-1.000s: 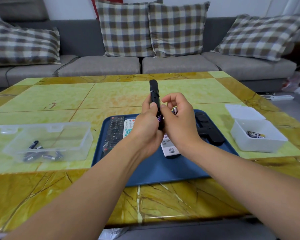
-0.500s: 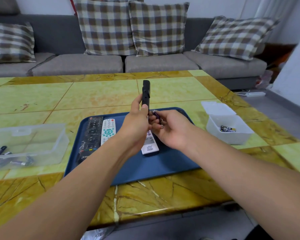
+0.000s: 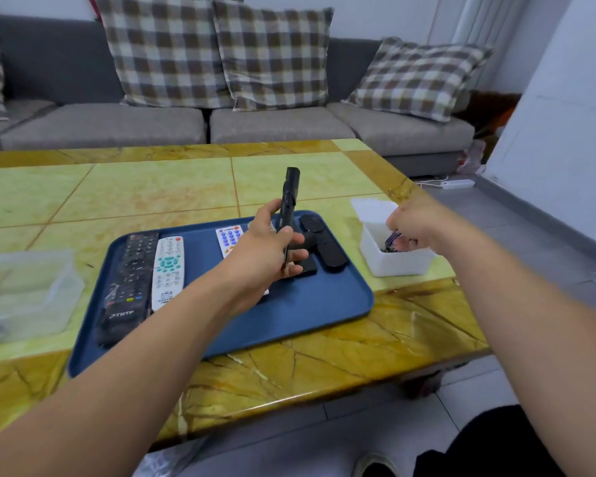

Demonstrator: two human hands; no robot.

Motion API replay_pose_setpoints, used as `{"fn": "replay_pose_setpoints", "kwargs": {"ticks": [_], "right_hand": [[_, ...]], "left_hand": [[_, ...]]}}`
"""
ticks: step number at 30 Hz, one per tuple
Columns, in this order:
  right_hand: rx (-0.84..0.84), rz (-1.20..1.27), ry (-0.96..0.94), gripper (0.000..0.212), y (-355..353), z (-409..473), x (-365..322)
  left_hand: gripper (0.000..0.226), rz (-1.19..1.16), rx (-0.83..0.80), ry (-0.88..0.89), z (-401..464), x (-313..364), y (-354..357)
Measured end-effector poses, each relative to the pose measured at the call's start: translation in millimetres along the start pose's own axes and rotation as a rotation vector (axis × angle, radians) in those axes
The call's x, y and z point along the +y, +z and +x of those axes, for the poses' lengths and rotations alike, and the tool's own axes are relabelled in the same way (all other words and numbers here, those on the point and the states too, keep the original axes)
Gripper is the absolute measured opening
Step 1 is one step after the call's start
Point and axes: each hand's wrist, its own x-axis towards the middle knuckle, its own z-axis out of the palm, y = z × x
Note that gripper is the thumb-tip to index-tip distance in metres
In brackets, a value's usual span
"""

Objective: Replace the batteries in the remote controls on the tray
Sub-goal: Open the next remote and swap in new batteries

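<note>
A black remote (image 3: pixel 288 201) is gripped upright by the left hand (image 3: pixel 267 249); batteries (image 3: pixel 393 239) are pinched by the right hand (image 3: pixel 414 222) over a white box (image 3: pixel 398 261). "TNTP" is read on another remote (image 3: pixel 129 287).

The bench (image 3: pixel 159 191) has a green and amber marbled tile top. Three items rest directly on it: a blue tray (image 3: pixel 310 311) near the front centre, a clear plastic container (image 3: pixel 31 290) at the left, and a white plastic box (image 3: pixel 393 261) just beside the tray's right edge.
</note>
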Motion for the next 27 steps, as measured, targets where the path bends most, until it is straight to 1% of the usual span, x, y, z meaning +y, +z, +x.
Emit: {"fn": "replay_pose_setpoints", "kwargs": {"ticks": [2,4,6,7,8,10,13,16,19,23,25,27], "right_hand": [[0.059,-0.228,-0.078,0.021,-1,-7,-2],[0.177,-0.337,-0.176,0.025,-4,-14,-8],[0.294,-0.298,-0.311,0.019,-1,-18,-15],[0.315,-0.206,-0.399,0.018,5,-21,-21],[0.295,-0.095,-0.481,0.017,13,-28,-31],[0.171,0.103,-0.630,0.014,38,-49,-55],[0.051,0.135,-0.860,0.011,80,-85,-91],[-0.141,0.187,-0.980,0.009,121,-117,-121],[-0.320,0.154,-1.088,0.016,158,-152,-150],[-0.534,0.075,-1.140,0.032,189,-188,-174],[-0.564,-0.027,-1.213,0.036,204,-204,-182],[-0.516,-0.126,-1.274,0.038,218,-218,-186]], "left_hand": [[0.044,-0.016,-0.009,-0.029,1,0,0],[0.033,-0.022,-0.019,-0.067,3,0,-3],[0.025,-0.013,-0.020,-0.096,4,-1,-6],[0.024,-0.004,0.002,-0.102,5,-1,-8],[0.025,-0.005,0.038,-0.101,6,0,-11],[0.024,-0.045,0.135,-0.076,6,4,-20],[0.008,-0.085,0.283,0.043,2,15,-48],[0.011,0.017,0.418,0.167,-12,28,-91],[0.015,0.070,0.515,0.242,-39,38,-138],[0.014,0.184,0.649,0.280,-77,43,-193],[0.012,0.208,0.726,0.318,-97,43,-219],[0.011,0.193,0.806,0.331,-112,40,-246]]}}
